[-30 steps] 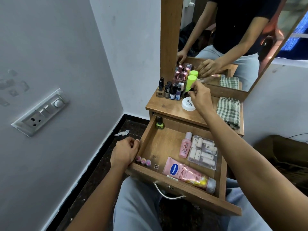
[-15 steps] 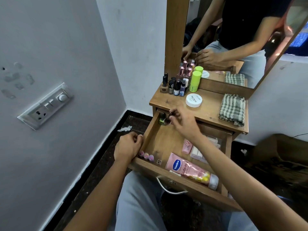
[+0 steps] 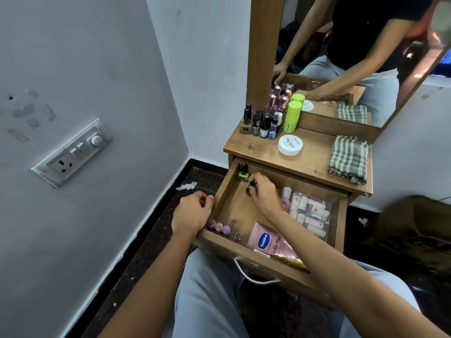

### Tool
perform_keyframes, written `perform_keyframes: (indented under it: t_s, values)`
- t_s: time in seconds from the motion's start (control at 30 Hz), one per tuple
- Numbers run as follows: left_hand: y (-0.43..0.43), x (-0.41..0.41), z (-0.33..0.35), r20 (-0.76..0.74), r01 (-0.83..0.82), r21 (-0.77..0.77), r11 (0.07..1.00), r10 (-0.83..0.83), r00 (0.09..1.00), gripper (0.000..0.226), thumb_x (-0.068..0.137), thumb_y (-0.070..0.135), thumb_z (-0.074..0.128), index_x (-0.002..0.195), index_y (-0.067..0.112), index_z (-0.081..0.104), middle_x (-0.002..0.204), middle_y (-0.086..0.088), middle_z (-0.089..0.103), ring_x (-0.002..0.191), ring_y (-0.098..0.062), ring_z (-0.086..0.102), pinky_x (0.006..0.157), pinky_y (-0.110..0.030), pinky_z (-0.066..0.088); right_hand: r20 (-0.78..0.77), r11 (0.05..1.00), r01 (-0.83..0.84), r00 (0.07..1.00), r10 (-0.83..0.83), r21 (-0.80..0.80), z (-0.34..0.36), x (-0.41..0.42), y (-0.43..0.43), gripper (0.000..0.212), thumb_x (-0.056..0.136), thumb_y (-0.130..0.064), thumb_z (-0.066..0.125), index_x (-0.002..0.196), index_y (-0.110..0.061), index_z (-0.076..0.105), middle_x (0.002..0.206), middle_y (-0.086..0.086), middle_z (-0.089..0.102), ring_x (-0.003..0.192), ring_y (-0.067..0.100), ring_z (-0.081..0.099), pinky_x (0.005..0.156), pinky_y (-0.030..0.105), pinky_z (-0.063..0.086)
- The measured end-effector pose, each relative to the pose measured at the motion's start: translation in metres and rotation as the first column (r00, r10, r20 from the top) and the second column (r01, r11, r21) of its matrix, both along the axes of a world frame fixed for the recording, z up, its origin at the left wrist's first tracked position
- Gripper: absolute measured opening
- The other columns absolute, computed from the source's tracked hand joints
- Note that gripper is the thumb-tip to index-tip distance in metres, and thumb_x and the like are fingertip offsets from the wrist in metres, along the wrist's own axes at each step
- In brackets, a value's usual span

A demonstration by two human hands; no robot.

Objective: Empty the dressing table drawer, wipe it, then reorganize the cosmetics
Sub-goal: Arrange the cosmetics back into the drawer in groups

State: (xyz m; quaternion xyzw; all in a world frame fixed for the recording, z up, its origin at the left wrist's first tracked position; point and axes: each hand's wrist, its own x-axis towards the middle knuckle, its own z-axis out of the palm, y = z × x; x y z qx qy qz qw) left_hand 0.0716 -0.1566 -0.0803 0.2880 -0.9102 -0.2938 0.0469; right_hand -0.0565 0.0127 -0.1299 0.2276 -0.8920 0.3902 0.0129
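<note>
The small dark bottle [image 3: 252,185] is pinched in the grip of the right hand [image 3: 264,195], low in the back left corner of the open drawer [image 3: 235,206]. It is just beside the green nail polish bottle [image 3: 243,172] standing there. I'd set it down upright against the green one, base flat before letting go, so neither tips. The left hand [image 3: 191,213] has its grip curled over the drawer's left wall, steadying it. More bottles stand on the tabletop [image 3: 312,162].
</note>
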Motion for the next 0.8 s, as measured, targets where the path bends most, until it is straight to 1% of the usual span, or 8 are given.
perform_keyframes:
  t_s: [0.1, 0.23, 0.33, 0.4, 0.47, 0.57, 0.67, 0.8]
  values:
    - [-0.001, -0.001, 0.0, 0.005, -0.005, 0.0, 1.0, 0.005, 1.0, 0.029, 0.096, 0.045, 0.051, 0.096, 0.021, 0.067, 0.076, 0.005, 0.065, 0.068, -0.01, 0.059, 0.058, -0.027, 0.041, 0.016, 0.994, 0.091, 0.996, -0.091, -0.059, 0.001, -0.012, -0.001, 0.02, 0.089, -0.001, 0.055, 0.108, -0.007, 0.057, 0.107, 0.011, 0.061, 0.098, 0.024, 0.057, 0.082, 0.031, 0.045]
    - [0.0, -0.001, 0.0, 0.002, -0.006, 0.011, 1.0, 0.006, 1.0, 0.028, 0.096, 0.045, 0.051, 0.094, 0.022, 0.067, 0.077, 0.006, 0.065, 0.069, -0.01, 0.059, 0.06, -0.027, 0.042, 0.017, 0.99, 0.133, 0.991, -0.132, -0.053, 0.002, -0.016, -0.004, 0.025, 0.088, -0.001, 0.055, 0.112, -0.008, 0.054, 0.111, 0.012, 0.059, 0.101, 0.026, 0.057, 0.083, 0.033, 0.046]
    - [-0.001, -0.002, -0.001, 0.0, -0.006, 0.018, 1.0, 0.006, 1.0, 0.028, 0.096, 0.046, 0.05, 0.093, 0.023, 0.067, 0.076, 0.006, 0.065, 0.07, -0.011, 0.061, 0.061, -0.028, 0.045, 0.01, 0.987, 0.162, 0.987, -0.162, 0.007, -0.002, -0.012, -0.007, 0.04, 0.085, -0.002, 0.061, 0.121, -0.011, 0.047, 0.12, 0.013, 0.056, 0.107, 0.028, 0.056, 0.086, 0.04, 0.051]
    - [-0.001, -0.002, -0.002, 0.004, -0.002, 0.017, 1.0, 0.002, 1.0, 0.028, 0.095, 0.046, 0.05, 0.092, 0.023, 0.066, 0.076, 0.006, 0.065, 0.07, -0.012, 0.061, 0.061, -0.029, 0.046, -0.006, 0.981, 0.178, 0.984, -0.179, 0.075, -0.006, -0.01, -0.008, 0.046, 0.086, -0.004, 0.062, 0.126, -0.011, 0.042, 0.123, 0.015, 0.054, 0.11, 0.029, 0.056, 0.086, 0.039, 0.051]
    - [-0.001, -0.002, -0.002, 0.007, -0.004, 0.016, 1.0, 0.003, 1.0, 0.028, 0.095, 0.046, 0.05, 0.091, 0.023, 0.066, 0.075, 0.007, 0.064, 0.069, -0.011, 0.061, 0.06, -0.028, 0.046, 0.007, 0.977, 0.189, 0.982, -0.19, 0.098, -0.009, -0.01, -0.008, 0.045, 0.087, -0.006, 0.061, 0.127, -0.009, 0.041, 0.123, 0.017, 0.054, 0.108, 0.03, 0.057, 0.084, 0.036, 0.049]
    - [0.0, -0.001, -0.002, 0.006, -0.012, 0.017, 1.0, 0.012, 1.0, 0.028, 0.095, 0.046, 0.051, 0.09, 0.023, 0.067, 0.072, 0.009, 0.063, 0.066, -0.008, 0.059, 0.057, -0.026, 0.042, 0.059, 0.977, 0.2, 0.977, -0.204, 0.072, -0.009, -0.01, -0.01, 0.039, 0.089, -0.005, 0.059, 0.124, -0.008, 0.043, 0.119, 0.017, 0.055, 0.105, 0.029, 0.057, 0.082, 0.032, 0.046]
    - [0.0, -0.001, -0.001, 0.008, -0.013, 0.016, 1.0, 0.013, 1.0, 0.027, 0.095, 0.046, 0.051, 0.091, 0.024, 0.066, 0.071, 0.009, 0.063, 0.065, -0.007, 0.059, 0.055, -0.025, 0.04, 0.068, 0.971, 0.237, 0.968, -0.24, 0.038, -0.012, -0.01, -0.015, 0.032, 0.09, -0.007, 0.059, 0.119, -0.009, 0.046, 0.115, 0.015, 0.056, 0.103, 0.027, 0.058, 0.083, 0.033, 0.047]
    - [0.0, -0.002, -0.001, 0.015, -0.01, 0.009, 1.0, 0.01, 1.0, 0.028, 0.096, 0.046, 0.05, 0.091, 0.024, 0.066, 0.073, 0.008, 0.063, 0.066, -0.008, 0.059, 0.056, -0.026, 0.041, 0.066, 0.953, 0.301, 0.951, -0.301, 0.02, -0.015, -0.012, -0.021, 0.025, 0.09, -0.009, 0.06, 0.113, -0.008, 0.05, 0.11, 0.013, 0.057, 0.097, 0.026, 0.059, 0.08, 0.033, 0.048]
